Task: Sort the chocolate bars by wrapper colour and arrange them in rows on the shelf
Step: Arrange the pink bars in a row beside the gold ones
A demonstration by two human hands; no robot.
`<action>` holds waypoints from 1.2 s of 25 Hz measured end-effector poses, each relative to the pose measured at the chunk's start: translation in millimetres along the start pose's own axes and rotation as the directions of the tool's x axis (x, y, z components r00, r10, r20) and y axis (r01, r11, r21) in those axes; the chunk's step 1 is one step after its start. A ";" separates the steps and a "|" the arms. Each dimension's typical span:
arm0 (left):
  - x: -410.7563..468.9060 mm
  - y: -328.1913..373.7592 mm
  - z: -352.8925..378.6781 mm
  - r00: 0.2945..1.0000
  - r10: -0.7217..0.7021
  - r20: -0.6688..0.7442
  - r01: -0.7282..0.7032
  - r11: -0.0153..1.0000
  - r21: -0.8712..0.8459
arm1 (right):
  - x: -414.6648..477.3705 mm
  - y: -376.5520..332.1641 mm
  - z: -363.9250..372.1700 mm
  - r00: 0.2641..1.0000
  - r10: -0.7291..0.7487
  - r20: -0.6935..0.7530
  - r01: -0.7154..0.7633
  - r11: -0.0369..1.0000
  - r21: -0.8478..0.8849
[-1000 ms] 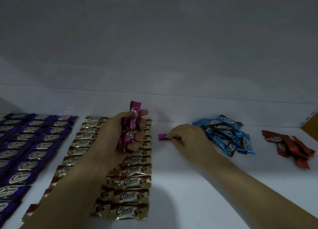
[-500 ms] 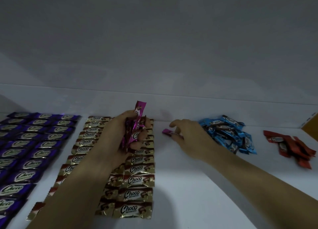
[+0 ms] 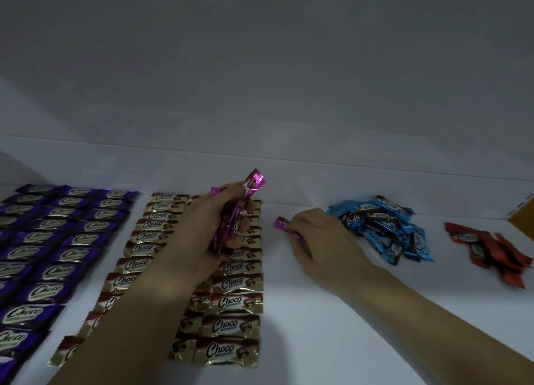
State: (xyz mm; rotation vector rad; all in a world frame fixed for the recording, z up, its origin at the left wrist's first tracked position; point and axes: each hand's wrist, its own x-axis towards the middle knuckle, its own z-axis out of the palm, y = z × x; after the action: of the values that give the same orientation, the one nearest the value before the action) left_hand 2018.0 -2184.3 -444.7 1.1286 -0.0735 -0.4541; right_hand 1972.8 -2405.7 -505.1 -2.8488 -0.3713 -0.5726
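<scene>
- Left hand (image 3: pixel 202 231): fingers curled round a bundle of pink bars (image 3: pixel 252 184), held upright above the far end of the gold rows; wrapper ends stick out above the fingers
- Right hand (image 3: pixel 326 243): thumb and fingers pinch a single pink bar (image 3: pixel 281 224), low over the white shelf (image 3: pixel 332 341) between the gold rows and the blue pile; whether it touches the surface cannot be told
- Gold bars (image 3: pixel 234 303): laid flat in neat rows, centre left; partly hidden by the left forearm
- Purple bars (image 3: pixel 43 269): in rows at far left, beside the gold
- Blue bars (image 3: pixel 384 225): a loose heap right of the right hand
- Red bars (image 3: pixel 497 254): a smaller loose heap, far right
</scene>
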 end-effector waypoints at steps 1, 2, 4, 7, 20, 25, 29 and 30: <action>0.6 -0.3 -0.4 1.000 -0.012 -0.008 0.011 1.000 -0.014 | 6.3 1.1 2.5 1.000 -0.015 -0.022 0.014 0.999 -0.038; 1.6 -0.4 -1.2 1.000 -0.024 -0.017 0.024 0.999 -0.028 | 13.4 3.5 4.5 0.999 -0.010 -0.033 0.009 0.999 -0.039; 2.9 0.1 -2.4 0.999 -0.036 -0.029 0.035 0.999 -0.038 | 25.7 8.7 8.1 1.000 -0.005 -0.003 0.005 1.000 -0.008; 2.4 0.7 -2.1 0.998 -0.032 -0.052 0.030 0.999 -0.031 | 29.9 12.2 15.2 1.000 -0.019 0.019 0.019 1.000 -0.002; 5.6 -0.9 -4.5 0.995 -0.006 -0.096 0.009 0.999 0.037 | 24.7 12.5 19.2 0.985 0.158 -0.063 -0.160 0.987 -0.021; 3.6 -1.3 -2.4 0.997 -0.019 -0.079 0.026 0.996 0.090 | 20.1 15.2 14.7 0.976 0.206 -0.072 -0.207 0.978 -0.011; 2.2 -4.1 2.5 0.997 -0.044 -0.071 0.050 0.995 0.083 | 25.1 35.1 -7.7 0.961 0.183 -0.207 -0.180 0.983 0.030; 2.1 -5.0 3.9 0.997 -0.044 -0.062 0.049 0.995 0.082 | 24.3 46.3 -12.3 0.970 0.170 -0.172 -0.182 0.982 -0.057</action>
State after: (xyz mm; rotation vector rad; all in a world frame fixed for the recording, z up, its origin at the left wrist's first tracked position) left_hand 2017.3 -2190.2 -447.7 1.2272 -0.0136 -0.4621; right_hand 2003.4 -2447.8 -491.5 -2.8355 -0.0697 -0.7949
